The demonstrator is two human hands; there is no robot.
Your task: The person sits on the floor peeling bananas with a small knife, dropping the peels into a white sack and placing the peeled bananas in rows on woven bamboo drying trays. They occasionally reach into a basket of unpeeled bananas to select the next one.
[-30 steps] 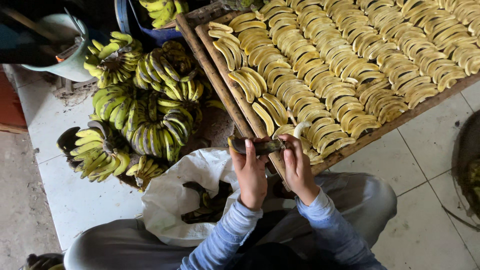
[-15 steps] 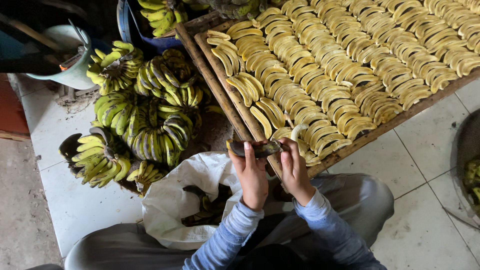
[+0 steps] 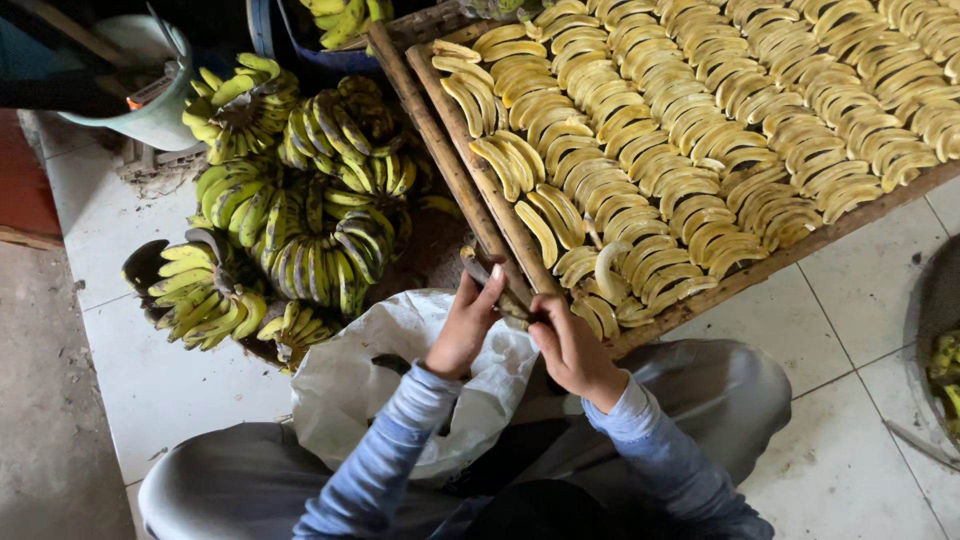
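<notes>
The person sits on the tiled floor (image 3: 180, 400) in grey trousers and blue sleeves. A white sack (image 3: 390, 380) lies open across the lap, dark peel scraps showing in its mouth.

Left hand (image 3: 462, 330): fingers curled shut around the near end of a dark-skinned banana (image 3: 490, 280), thumb and forefinger pinching it. Right hand (image 3: 568, 345): closed on the same banana's other end, with what appears to be a small tool in the grip; which cannot be told. The banana is held over the sack's far edge, just in front of the near left corner of the wooden drying tray (image 3: 700, 300).

A freshly peeled, pale banana (image 3: 608, 272) lies on the tray at that near corner, just beyond the right hand, touching the neighbouring fruit. The tray slopes away to the right and is filled with peeled yellow bananas (image 3: 700, 130) laid in close rows, edge to edge. Its left rail consists of two long wooden poles (image 3: 440, 150).

Left of the tray, on the floor, stands a pile of unpeeled green-yellow banana bunches (image 3: 290, 210). Beyond them, at the far left, a pale green bucket (image 3: 150, 100). At the far right edge, a dark basin (image 3: 935, 330) holds peel scraps.
</notes>
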